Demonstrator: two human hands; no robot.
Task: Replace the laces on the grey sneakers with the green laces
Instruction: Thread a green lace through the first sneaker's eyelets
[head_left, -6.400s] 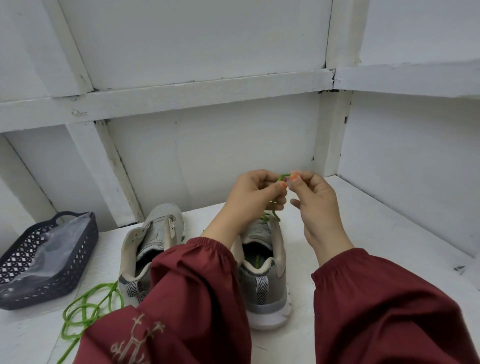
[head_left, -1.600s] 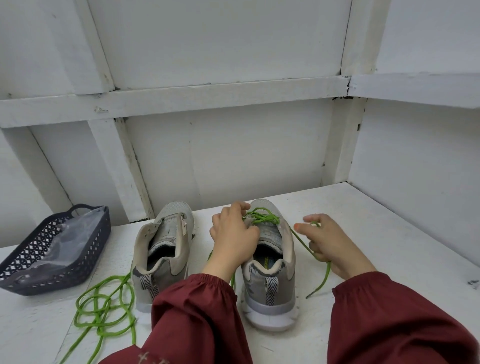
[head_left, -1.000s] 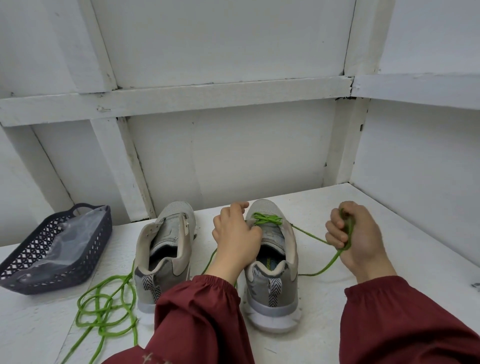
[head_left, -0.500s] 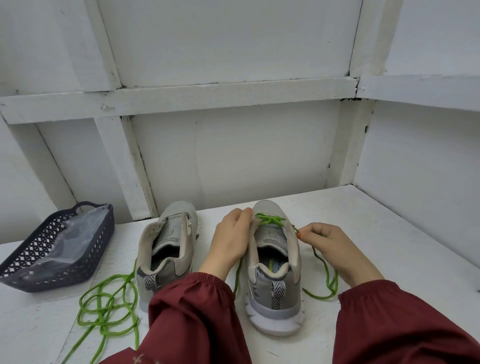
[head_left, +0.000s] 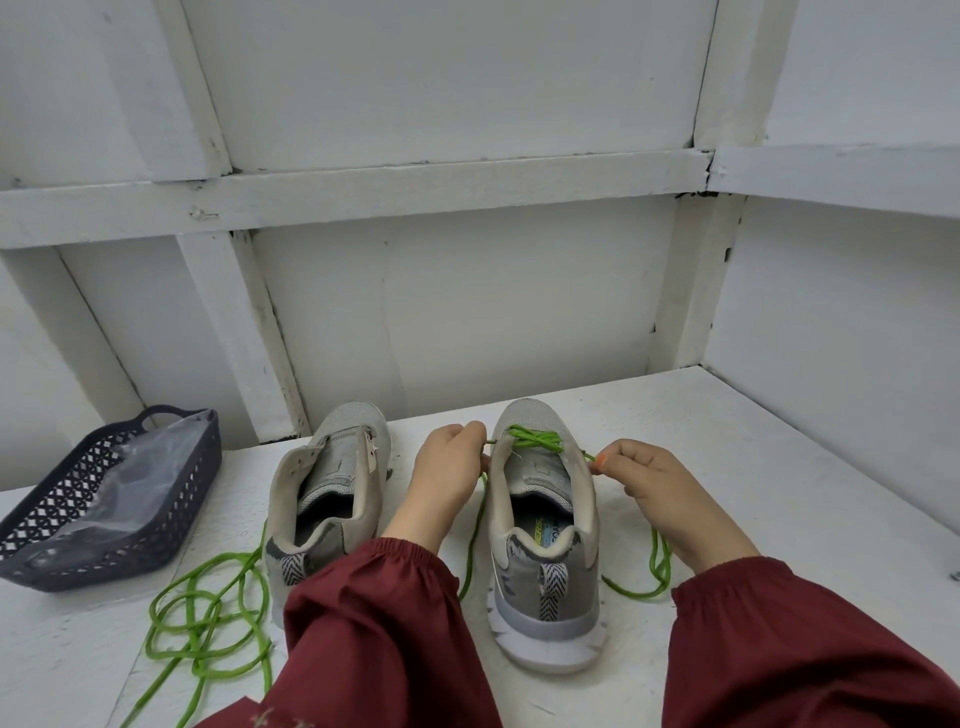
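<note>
1. While only the eyelets nearest the toe carry a crossing, the green lace (head_left: 535, 439) is already started in the right-side sneaker (head_left: 519, 566). That shoe stands heel toward the camera on the white worktop (head_left: 779, 493).
2. The left hand (head_left: 447, 483) has its grip clamped on the lace strand at the shoe's left edge. The right hand (head_left: 660, 493) pinches the other strand at the right edge, its grip likewise closed on the lace.
3. Both tails trail down onto the worktop on either side of that shoe, so most of its eyelets look unthreaded.
4. The left-side sneaker (head_left: 327, 493) stands just beside it with no lace and its tongue exposed.
5. A second green lace (head_left: 208, 613) lies in a loose tangle on the worktop by that shoe's heel, untouched.
6. A dark mesh basket (head_left: 104, 540) holding a clear plastic bag (head_left: 150, 467) sits further left.
7. My estimate is that the old laces are off both shoes and about one row is done on one. The rest of that shoe, the tying and the whole other shoe remain.
</note>
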